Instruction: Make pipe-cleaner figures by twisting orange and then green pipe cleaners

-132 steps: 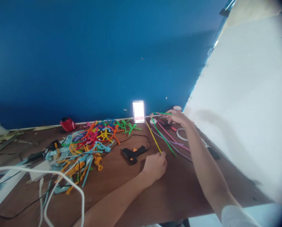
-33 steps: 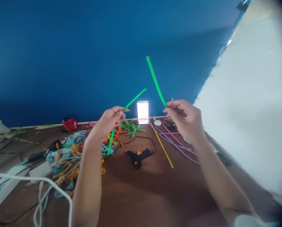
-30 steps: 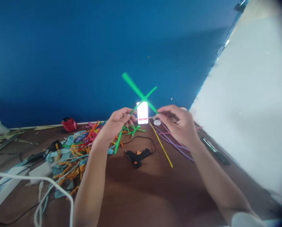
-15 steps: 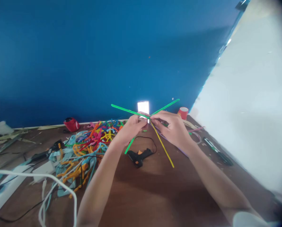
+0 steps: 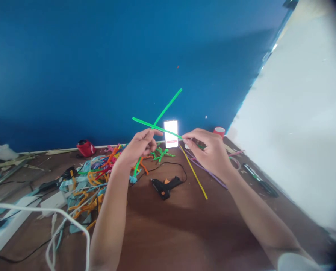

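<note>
In the head view, my left hand (image 5: 142, 145) is closed round one green pipe cleaner (image 5: 168, 108), which slants up to the right and also shows below the hand. My right hand (image 5: 209, 146) pinches the end of a second green pipe cleaner (image 5: 145, 123) between thumb and fingertips. That second one points left and crosses the first just above my left fingers. A yellow pipe cleaner (image 5: 194, 173) stretches below my right hand, seemingly on the table. Beneath my hands lies a black glue gun (image 5: 165, 187).
A lit phone (image 5: 171, 133) stands against the blue wall. Left is a heap of bent, coloured pipe cleaners (image 5: 93, 177), with a white power strip (image 5: 8, 222) and white cable (image 5: 69, 216). Purple pipe cleaners (image 5: 210, 174), a marker (image 5: 259, 180) and a red roll (image 5: 219, 131) are right.
My left hand has moved left, away from my right hand, carrying one green pipe cleaner. The two green pieces now cross further left. The phone screen and a green twisted figure have come into view.
</note>
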`<state>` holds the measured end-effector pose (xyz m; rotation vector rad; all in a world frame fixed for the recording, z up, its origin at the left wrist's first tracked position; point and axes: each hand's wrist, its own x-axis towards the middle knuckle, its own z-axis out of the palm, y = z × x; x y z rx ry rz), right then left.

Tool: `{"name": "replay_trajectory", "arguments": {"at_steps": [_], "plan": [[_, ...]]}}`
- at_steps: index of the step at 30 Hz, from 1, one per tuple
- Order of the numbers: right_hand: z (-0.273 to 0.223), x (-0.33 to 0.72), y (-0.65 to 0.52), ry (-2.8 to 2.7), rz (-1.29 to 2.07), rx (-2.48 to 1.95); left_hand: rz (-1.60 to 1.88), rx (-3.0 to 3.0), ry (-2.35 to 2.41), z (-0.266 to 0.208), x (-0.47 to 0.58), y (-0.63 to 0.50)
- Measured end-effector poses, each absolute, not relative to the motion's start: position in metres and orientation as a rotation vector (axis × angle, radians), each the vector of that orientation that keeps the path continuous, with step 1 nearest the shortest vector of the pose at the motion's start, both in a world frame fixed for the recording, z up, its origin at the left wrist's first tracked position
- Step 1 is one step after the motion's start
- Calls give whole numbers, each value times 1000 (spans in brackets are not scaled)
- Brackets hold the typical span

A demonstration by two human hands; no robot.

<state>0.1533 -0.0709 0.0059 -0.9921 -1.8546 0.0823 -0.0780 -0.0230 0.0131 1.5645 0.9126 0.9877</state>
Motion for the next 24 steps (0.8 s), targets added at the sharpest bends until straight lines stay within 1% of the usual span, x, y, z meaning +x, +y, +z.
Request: {"name": "replay_trajectory", "arguments": {"at_steps": [4, 6, 8, 11, 18, 24], "plan": [[7, 152, -73, -1850, 117, -988, 1118, 1490, 910, 17, -83, -25], [7, 151, -73, -1853, 129, -999, 1101, 1491, 918, 16, -77, -26], [7, 150, -72, -1862, 132, -1004, 1009, 1529, 913, 14, -69, -28], [8, 150, -70, -1879, 122, -1004, 921, 1564, 819, 10, -58, -30], [7, 154, -64, -2031, 76, -1092, 883, 1565, 631, -7, -41, -26], [5, 159, -62, -2068, 21, -1103, 968, 1532, 652, -11, -33, -25]]}}
